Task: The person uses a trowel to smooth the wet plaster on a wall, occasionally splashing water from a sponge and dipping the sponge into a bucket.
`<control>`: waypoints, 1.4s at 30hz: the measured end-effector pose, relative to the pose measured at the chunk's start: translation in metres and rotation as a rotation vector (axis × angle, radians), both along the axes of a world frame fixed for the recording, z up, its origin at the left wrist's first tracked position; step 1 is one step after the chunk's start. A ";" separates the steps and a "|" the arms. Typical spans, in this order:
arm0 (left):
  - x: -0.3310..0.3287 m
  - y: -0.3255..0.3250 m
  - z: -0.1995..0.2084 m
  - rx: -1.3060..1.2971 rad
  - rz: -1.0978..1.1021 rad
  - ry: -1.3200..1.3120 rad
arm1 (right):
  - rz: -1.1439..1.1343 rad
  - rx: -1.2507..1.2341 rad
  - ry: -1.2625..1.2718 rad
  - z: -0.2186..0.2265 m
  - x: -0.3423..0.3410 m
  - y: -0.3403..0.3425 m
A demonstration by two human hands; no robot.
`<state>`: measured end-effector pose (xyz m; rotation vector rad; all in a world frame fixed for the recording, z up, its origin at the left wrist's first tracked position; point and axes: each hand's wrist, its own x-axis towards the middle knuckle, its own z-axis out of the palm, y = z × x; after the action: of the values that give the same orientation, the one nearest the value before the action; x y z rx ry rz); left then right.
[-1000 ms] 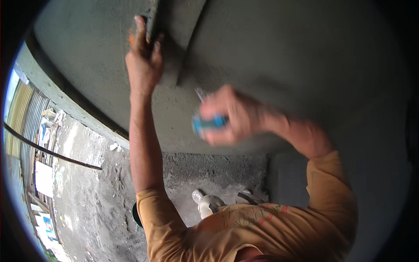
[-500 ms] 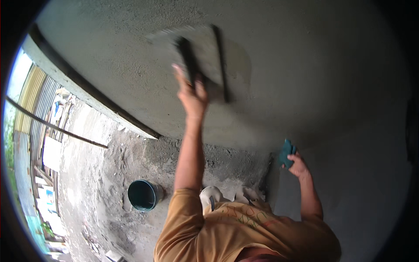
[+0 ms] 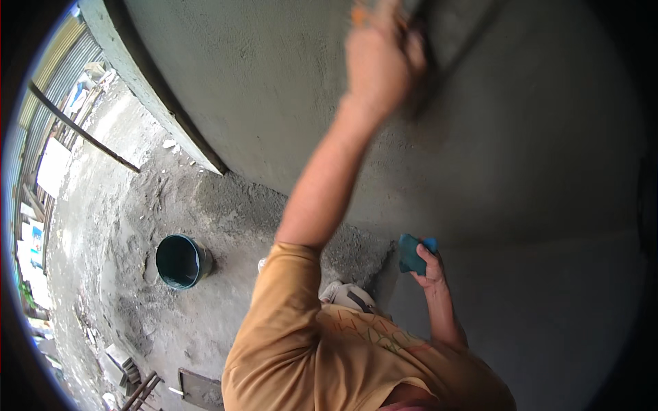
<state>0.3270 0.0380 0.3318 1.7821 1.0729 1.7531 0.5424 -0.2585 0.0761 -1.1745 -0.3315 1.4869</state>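
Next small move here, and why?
Probably slide the float a short way along the grey wall: the left hand has it up at the wall, while the right hand holds the teal pad lower, clear of it.

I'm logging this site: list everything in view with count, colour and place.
Flat, blurred tool: 1, dark grey, left hand
Soft, sponge-like pad: 1, teal, right hand
Broad plastered wall: at least 1, grey, top
Round open bucket: 1, dark green, ground left
Rough ground: 1, grey, left and bottom
Thin pole: 1, dark, upper left
Corrugated sheets: several, grey and yellowish, left edge
Loose clutter: uncounted, mixed colours, left edge
Blocky pieces: several, grey, lower left
Rectangular thing: 1, dark grey, bottom
Short-sleeved shirt: 1, tan, bottom centre
Legwear: count unclear, pale, above shirt
Left hand: 1, bare, top centre
Right hand: 1, bare, right of centre
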 end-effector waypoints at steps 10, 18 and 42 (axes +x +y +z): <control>-0.020 0.006 -0.235 -0.099 0.093 -0.257 | 0.327 0.229 0.092 0.090 -0.064 0.070; -0.011 0.005 -0.071 0.222 -0.014 0.087 | 0.876 0.707 -0.865 0.169 -0.094 0.081; 0.122 -0.071 -0.220 0.101 -0.070 -0.097 | 0.421 -0.446 -1.321 -0.069 0.131 -0.175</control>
<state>0.4494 -0.0327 0.1114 1.7514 0.8870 1.8609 0.6733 -0.4338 0.0073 -2.4755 -1.2231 0.9057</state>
